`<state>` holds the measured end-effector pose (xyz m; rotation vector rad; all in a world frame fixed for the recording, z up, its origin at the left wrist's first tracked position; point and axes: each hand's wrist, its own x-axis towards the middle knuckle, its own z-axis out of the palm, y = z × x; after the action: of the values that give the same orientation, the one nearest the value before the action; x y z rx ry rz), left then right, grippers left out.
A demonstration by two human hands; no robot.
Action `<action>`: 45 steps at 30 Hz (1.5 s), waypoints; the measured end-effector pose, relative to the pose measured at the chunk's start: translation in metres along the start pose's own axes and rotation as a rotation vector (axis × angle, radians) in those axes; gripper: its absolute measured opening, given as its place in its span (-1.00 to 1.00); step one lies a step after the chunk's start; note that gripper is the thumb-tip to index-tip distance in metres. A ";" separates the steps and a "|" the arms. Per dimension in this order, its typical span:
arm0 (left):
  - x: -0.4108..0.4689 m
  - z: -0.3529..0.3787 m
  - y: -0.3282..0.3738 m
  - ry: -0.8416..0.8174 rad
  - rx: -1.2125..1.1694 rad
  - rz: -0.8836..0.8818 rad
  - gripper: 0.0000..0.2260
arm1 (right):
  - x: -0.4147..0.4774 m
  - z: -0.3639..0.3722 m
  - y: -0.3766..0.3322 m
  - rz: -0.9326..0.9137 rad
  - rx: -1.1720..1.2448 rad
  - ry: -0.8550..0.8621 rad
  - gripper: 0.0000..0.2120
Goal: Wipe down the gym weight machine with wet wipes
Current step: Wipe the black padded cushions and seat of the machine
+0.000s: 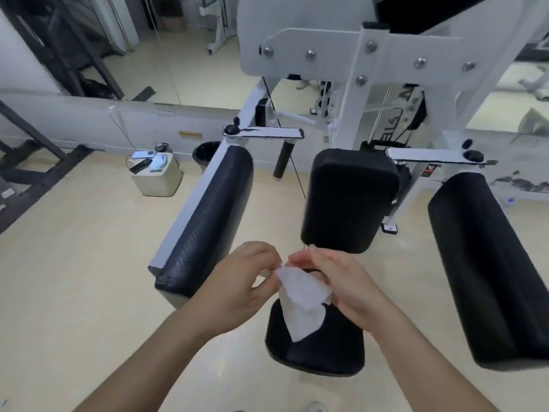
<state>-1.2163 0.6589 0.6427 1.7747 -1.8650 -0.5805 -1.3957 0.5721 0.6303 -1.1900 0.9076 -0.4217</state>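
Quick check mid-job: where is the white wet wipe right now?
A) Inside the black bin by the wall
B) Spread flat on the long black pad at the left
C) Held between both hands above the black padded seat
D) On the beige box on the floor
C: the left hand and the right hand both pinch the white wet wipe, which hangs over the black padded seat.

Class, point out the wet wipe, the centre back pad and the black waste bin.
wet wipe (pixel 303 301): head view, middle of the sheet.
centre back pad (pixel 349 200): head view, middle of its black face.
black waste bin (pixel 195 153): head view, its left rim.
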 end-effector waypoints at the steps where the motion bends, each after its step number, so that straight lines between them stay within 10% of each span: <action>1: 0.011 0.003 0.013 -0.034 -0.066 -0.030 -0.76 | -0.005 -0.018 -0.004 -0.004 0.018 -0.073 -0.69; 5: 0.061 0.017 0.056 -0.062 -0.409 -0.257 -0.67 | -0.021 -0.064 -0.019 -0.103 -0.292 -0.241 -0.32; 9: 0.109 0.024 0.069 -0.142 -0.482 -0.353 -0.65 | -0.011 -0.085 -0.026 -0.221 -0.320 0.114 -0.92; 22: 0.205 0.010 0.028 0.239 -0.378 -0.323 -0.64 | 0.120 -0.117 -0.158 -0.244 -0.523 0.573 -0.81; 27: 0.216 0.008 -0.002 0.253 -0.303 -0.447 -0.72 | 0.139 -0.097 -0.158 -0.304 -1.360 0.795 -0.49; 33: 0.210 0.016 -0.022 0.343 -0.468 -0.467 -0.79 | 0.167 -0.058 -0.077 -0.482 -1.668 0.444 -0.57; 39: 0.235 0.018 0.008 0.168 -0.379 -0.194 -0.67 | 0.138 -0.119 -0.081 -0.479 -1.377 0.776 -0.56; 45: 0.266 0.012 0.002 0.147 -0.808 -0.412 -0.71 | 0.175 -0.056 -0.073 -0.431 -1.386 0.920 -0.56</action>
<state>-1.2324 0.3933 0.6515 1.5550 -0.9340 -1.1235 -1.3237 0.3877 0.6260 -2.5779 1.8705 -0.7454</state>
